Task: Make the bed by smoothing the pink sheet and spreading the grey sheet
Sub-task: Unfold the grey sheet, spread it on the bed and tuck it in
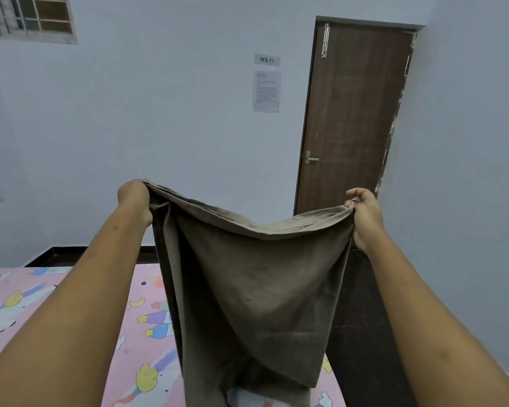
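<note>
The grey sheet (247,289) is held up in the air by both hands, which are well apart at about the same height. The left hand (134,198) is closed around one upper corner of the cloth, with the fingers curled over the bunched edge. The other upper corner is pinched by the right hand (365,214) between the thumb and the curled fingers. Between the two hands the top edge sags in a shallow curve, and several folded layers can be seen along it. The rest of the cloth hangs down in front of the person, above the bed. Under it the pink sheet (147,333), printed with cartoon figures, stars and moons, is spread on the bed. Behind, a brown wooden door (356,113) is seen closed in the pale wall, with a paper notice (266,91) and a small sign (266,59) reading "WS 11" beside it. A barred window (30,16) is at the upper left.
</note>
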Tool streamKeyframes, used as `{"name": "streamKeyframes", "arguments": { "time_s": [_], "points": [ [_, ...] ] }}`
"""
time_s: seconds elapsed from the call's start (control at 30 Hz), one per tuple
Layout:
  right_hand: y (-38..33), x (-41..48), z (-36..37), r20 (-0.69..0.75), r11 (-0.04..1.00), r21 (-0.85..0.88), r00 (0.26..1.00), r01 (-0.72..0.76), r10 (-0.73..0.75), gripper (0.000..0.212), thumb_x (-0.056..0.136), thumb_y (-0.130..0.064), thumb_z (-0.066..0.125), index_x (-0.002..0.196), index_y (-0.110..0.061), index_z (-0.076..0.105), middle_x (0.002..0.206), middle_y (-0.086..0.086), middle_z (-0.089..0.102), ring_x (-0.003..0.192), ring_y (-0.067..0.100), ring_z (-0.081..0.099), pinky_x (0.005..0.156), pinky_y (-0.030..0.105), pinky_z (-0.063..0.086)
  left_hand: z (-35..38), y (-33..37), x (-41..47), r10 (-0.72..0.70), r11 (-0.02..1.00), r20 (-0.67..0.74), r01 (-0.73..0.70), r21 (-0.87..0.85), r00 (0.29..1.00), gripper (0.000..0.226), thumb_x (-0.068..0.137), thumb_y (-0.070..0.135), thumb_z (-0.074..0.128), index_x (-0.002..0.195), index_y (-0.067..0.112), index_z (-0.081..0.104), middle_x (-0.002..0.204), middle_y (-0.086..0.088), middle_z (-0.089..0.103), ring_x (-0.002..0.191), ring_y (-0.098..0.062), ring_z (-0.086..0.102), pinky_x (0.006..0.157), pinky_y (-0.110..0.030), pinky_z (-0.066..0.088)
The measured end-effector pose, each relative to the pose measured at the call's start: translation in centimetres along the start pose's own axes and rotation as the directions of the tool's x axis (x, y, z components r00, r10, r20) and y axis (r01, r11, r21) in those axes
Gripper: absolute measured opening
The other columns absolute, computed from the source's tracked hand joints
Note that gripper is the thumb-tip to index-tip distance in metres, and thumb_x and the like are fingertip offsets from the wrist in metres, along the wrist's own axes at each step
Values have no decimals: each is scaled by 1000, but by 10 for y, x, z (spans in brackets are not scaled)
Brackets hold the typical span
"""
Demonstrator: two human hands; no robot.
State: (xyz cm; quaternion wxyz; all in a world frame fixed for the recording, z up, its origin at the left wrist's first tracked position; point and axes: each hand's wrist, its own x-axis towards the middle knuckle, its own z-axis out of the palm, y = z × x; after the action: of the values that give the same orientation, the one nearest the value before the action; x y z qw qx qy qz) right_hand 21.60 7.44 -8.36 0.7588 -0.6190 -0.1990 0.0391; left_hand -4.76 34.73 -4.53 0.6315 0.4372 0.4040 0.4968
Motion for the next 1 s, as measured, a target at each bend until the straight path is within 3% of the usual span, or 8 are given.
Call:
{"name": "streamKeyframes", "arguments": {
  "time_s": [0.33,0.5,0.6,0.67,0.77,0.83,0.9,1.0],
  "points": [
    [91,-30,18,440,812,-576,871,89,216,21,82,-34,71,94,-22,59,92,-3,61,89,12,57,82,25,45,32,-104,-10,-79,693,543,-345,632,836,27,75,-8,61,85,16,56,82,-9,61,81,-28,62,72,-33,55],
    [154,-57,-3,398,259,-916,619,306,677,78,66,-49,81,128,-21,41,122,6,49,111,25,50,92,34,45,-1,-200,-2,-313,-57,415,-452,890,855,34,88,10,50,120,5,60,127,-14,59,117,-30,55,96,-31,44],
    [215,-62,-29,25,-151,-934,480,324,877,67,77,-42,70,132,-16,43,126,6,49,114,29,51,101,44,42,-48,-267,2,-426,-170,154,-246,954,892,41,92,23,42,129,10,51,138,-11,49,125,-29,48,104,-36,39],
    [234,-69,-41,-124,-251,-935,433,250,893,51,88,-30,60,133,-11,47,124,8,53,112,26,52,100,36,42,-65,-295,-2,-469,-141,32,-111,984,882,43,93,24,42,132,7,48,138,-13,49,124,-30,48,105,-38,38],
    [249,-69,-40,-33,-88,-990,426,109,904,46,99,-16,44,142,-4,35,141,15,45,124,27,48,100,34,40,-50,-304,-17,-594,136,-80,198,971,801,41,102,22,34,133,-4,43,137,-21,48,125,-34,46,104,-39,39],
    [256,-59,-25,49,69,-997,407,-34,912,35,101,-12,37,136,-4,40,139,20,46,108,31,56,99,39,45,-12,-286,-19,-757,421,-75,572,704,649,36,103,27,35,110,-4,52,116,-26,57,108,-38,55,87,-52,49],
    [249,-27,9,110,225,-912,325,-343,939,23,100,-4,35,118,-1,50,116,24,58,74,30,56,79,45,55,38,-251,-5,-765,616,65,699,364,641,32,102,24,35,85,0,48,87,-23,57,82,-36,57,64,-55,54],
    [186,73,88,198,756,-316,740,-573,643,22,97,-7,39,97,-9,61,76,9,51,57,16,44,45,24,44,126,-167,46,-465,875,279,485,-2,840,23,92,10,36,70,8,45,62,-17,60,69,-30,54,52,-44,55]
  ]
}}
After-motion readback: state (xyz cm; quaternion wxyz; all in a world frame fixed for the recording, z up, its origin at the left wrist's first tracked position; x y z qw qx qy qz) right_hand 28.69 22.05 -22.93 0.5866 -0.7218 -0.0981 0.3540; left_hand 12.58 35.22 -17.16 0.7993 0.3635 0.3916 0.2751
